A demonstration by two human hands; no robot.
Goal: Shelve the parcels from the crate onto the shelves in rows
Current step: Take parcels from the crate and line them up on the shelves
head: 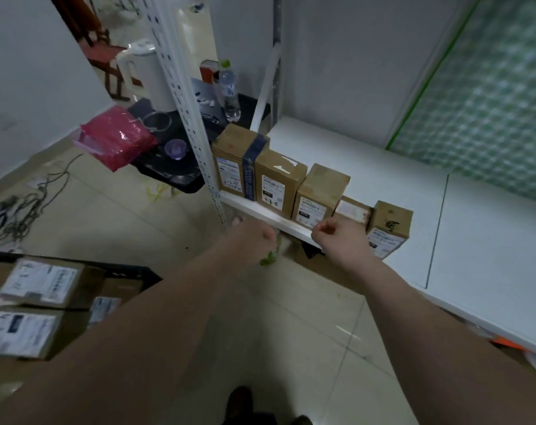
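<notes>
Nearest, at the lower left, the crate (pixel 128 269) is seen on the floor with parcels (pixel 36 285) left in it. They are laid flat with labels up, so that they can be read and lifted out from above, and the task is therefore judged part done. Both bare arms are stretched forward to the shelf front. The left grip (pixel 253 237) is held just below the shelf edge, back upward and fingers curled under. It is blurred, and whether anything is held cannot be told. The right grip (pixel 329 230) is closed into a fist with nothing seen in it, at the shelf edge in front of the third and fourth boxes. It is judged to be squaring them up, or free for the next parcel. On the shelf (pixel 383 167) a row (pixel 319 191) of five boxes is stood along the front lip, side by side. The labels are turned outward, presumably so that the written codes can be read from the aisle. The row is begun against the post (pixel 181 87) at the left end, so that it can be carried on rightward over the white board beyond the last box. Farther off, past the post, a black table (pixel 174 174) is set outside the shelving. A kettle (pixel 144 75), a bottle (pixel 230 90) and a pink bag (pixel 116 136) are kept on it, apart from the parcels.
</notes>
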